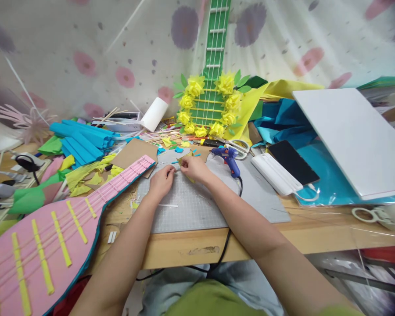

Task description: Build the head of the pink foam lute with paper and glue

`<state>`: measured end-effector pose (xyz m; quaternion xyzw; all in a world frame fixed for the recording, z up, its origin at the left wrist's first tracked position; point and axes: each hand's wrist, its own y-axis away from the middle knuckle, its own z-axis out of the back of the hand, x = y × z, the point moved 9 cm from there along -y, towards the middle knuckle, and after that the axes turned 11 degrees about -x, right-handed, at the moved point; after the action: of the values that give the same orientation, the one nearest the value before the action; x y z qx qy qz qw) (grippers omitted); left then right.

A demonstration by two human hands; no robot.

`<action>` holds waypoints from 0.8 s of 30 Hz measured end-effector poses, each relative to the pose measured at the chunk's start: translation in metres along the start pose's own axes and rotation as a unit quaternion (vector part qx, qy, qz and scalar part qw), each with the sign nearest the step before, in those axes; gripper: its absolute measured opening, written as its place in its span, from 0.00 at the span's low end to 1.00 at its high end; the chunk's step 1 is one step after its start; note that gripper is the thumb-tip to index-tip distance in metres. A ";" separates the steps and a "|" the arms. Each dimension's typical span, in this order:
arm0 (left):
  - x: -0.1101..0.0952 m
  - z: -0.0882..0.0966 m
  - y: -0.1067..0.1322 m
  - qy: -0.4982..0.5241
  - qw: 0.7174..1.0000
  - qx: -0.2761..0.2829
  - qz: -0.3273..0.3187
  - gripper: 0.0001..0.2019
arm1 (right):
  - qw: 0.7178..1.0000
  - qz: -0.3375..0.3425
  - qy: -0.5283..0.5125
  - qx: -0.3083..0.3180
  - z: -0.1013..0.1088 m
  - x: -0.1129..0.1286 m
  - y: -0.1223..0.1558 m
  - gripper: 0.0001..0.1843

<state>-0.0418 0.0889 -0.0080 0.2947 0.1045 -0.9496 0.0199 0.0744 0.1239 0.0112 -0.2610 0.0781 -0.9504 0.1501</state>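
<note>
Above the grey cutting mat [197,217], my left hand [162,181] and my right hand [195,169] face each other a short gap apart. Fingers of both hands are pinched together at the tips. Whatever lies between them is too small to make out. A bit of yellow material [188,155] shows just behind my right hand. Small blue scraps [179,149] lie beyond the fingertips. To the right, a blue hot glue gun [228,160] rests on the mat, its nozzle pointing left and its black cord running off the table's front edge.
A pink lute-shaped craft instrument [57,239] reaches over the left side. Behind stands a green stringed one with yellow flowers [208,105]. Scissors [238,147], a white power bank [275,173], a black phone [292,162] and a white board [352,136] sit right. Blue paper [82,138] lies left.
</note>
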 end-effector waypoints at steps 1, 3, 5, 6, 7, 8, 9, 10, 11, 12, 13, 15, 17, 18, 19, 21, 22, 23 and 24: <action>0.000 0.001 0.000 0.001 1.000 -0.001 -0.001 0.12 | 1.000 -0.001 -0.001 -0.001 0.000 -0.001 0.000 0.07; 0.000 0.001 0.000 0.005 1.000 -0.002 -0.001 0.12 | 1.000 0.000 -0.006 -0.002 -0.001 -0.001 0.000 0.07; 0.001 0.001 0.000 0.009 1.000 -0.002 0.001 0.12 | 1.000 0.002 -0.008 -0.001 -0.001 -0.001 0.000 0.07; 0.001 0.001 0.000 0.011 1.000 -0.002 0.001 0.12 | 1.000 0.002 -0.009 0.001 -0.001 -0.001 0.000 0.07; 0.002 0.000 0.000 0.011 1.000 -0.001 0.000 0.12 | 1.000 0.001 -0.009 0.001 0.000 -0.001 0.001 0.07; 0.002 0.000 0.000 0.009 1.000 -0.001 -0.002 0.12 | 1.000 -0.001 -0.008 0.002 0.000 -0.001 0.001 0.08; 0.003 0.000 -0.001 0.007 1.000 -0.002 -0.004 0.12 | 1.000 -0.001 -0.007 0.002 0.001 -0.001 0.001 0.08; 0.003 0.000 -0.001 0.005 1.000 -0.003 -0.005 0.13 | 1.000 -0.001 -0.006 0.003 0.001 -0.001 0.002 0.08; 0.003 -0.001 -0.001 0.003 1.000 -0.003 -0.006 0.13 | 1.000 0.001 -0.006 0.003 0.002 0.000 0.002 0.08; 0.004 -0.001 -0.001 0.003 1.000 -0.003 -0.005 0.13 | 1.000 0.004 -0.007 0.003 0.002 0.000 0.002 0.08; 0.004 -0.001 -0.001 0.004 1.000 -0.002 -0.004 0.13 | 1.000 0.009 -0.008 0.003 0.002 0.001 0.002 0.08; 0.003 -0.001 0.000 0.009 1.000 -0.003 -0.002 0.13 | 1.000 0.023 -0.010 0.005 0.002 0.003 0.002 0.08; 0.002 0.000 0.000 0.009 1.000 -0.006 -0.004 0.13 | 0.999 0.035 -0.007 0.008 0.002 0.004 0.002 0.07; 0.001 0.000 0.001 0.005 1.000 -0.007 -0.006 0.13 | 0.999 0.039 -0.003 0.009 0.002 0.004 0.003 0.08; 0.001 -0.001 0.001 0.000 1.000 -0.009 -0.008 0.13 | 0.999 0.043 0.000 0.009 0.002 0.005 0.003 0.08; 0.001 -0.001 0.002 -0.014 1.000 -0.009 -0.009 0.13 | 0.999 0.047 0.008 0.008 0.002 0.005 0.004 0.08; 0.000 -0.001 0.002 -0.019 1.000 -0.010 -0.009 0.13 | 0.999 0.049 0.012 0.007 0.002 0.006 0.005 0.08; 0.000 -0.001 0.003 -0.024 1.000 -0.010 -0.008 0.13 | 0.999 0.052 0.016 0.007 0.002 0.006 0.005 0.08; 0.000 -0.001 0.003 -0.028 1.000 -0.010 -0.006 0.13 | 0.998 0.054 0.021 0.009 0.002 0.006 0.006 0.08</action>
<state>-0.0413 0.0864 -0.0090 0.2675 0.1147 -0.9565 0.0199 0.0716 0.1164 0.0150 -0.2350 0.0870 -0.9468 0.2018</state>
